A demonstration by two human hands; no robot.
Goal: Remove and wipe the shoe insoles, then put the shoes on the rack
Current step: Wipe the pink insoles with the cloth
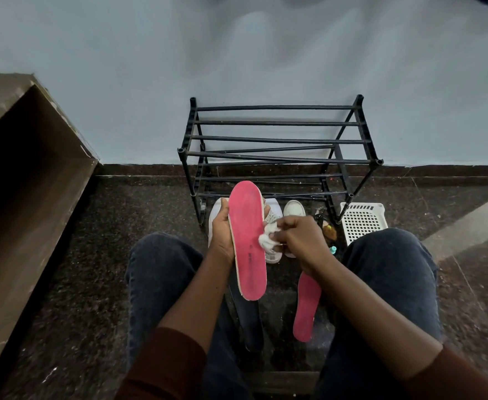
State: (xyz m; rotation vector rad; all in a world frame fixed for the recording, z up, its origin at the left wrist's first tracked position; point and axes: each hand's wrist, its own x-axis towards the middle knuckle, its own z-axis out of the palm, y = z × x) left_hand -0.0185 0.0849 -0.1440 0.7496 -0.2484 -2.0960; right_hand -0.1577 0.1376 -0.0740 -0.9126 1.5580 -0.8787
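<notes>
Two hands are working at the centre of the frame: the left hand [221, 226] is gripping a long pink foam insole [247, 241] by its edge, fingers curled around it, holding it upright and tilted slightly, while the right hand [300, 241] is pinching a crumpled white cloth [267, 236] against the insole's right edge. Behind them, two white sneakers [293, 210] are sitting on the dark speckled stone floor [107, 241], just in front of a black tubular metal shoe rack [277, 140] standing against the pale blue wall. A second pink insole [306, 307] is lying on the floor at lower centre, between the person's knees. A white perforated plastic basket [362, 222] is resting right of the rack.
</notes>
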